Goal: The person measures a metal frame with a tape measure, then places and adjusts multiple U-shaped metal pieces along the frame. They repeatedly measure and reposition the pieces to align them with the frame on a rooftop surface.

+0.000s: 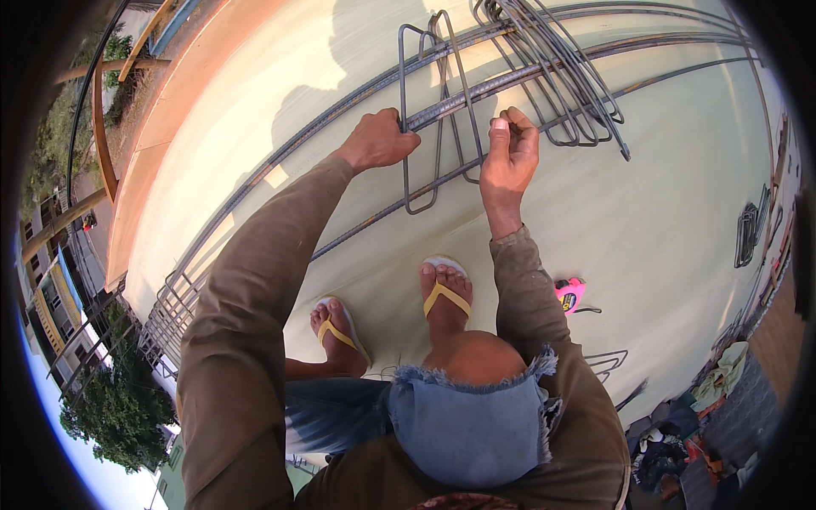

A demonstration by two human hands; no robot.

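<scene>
My left hand (378, 139) is closed round the side of a bent steel stirrup (406, 178), close to where a ribbed rebar (501, 79) passes through it. To its right my right hand (510, 161) is raised with thumb and fingertips pinched together. What the pinch holds, if anything, is too small to make out. A second stirrup (463, 72) leans round the same bars, just left of my right hand. Below both hands a thinner lower bar (365, 223) runs through the stirrups.
Several bunched stirrups (565, 76) hang on the bars at upper right. A pink tape measure (570, 294) lies on the pale deck (680, 212) beside my right forearm. More stirrups (748, 234) lie at far right. Cloths and debris (680, 442) sit at lower right. An orange-brown edge (161, 127) borders the deck at left.
</scene>
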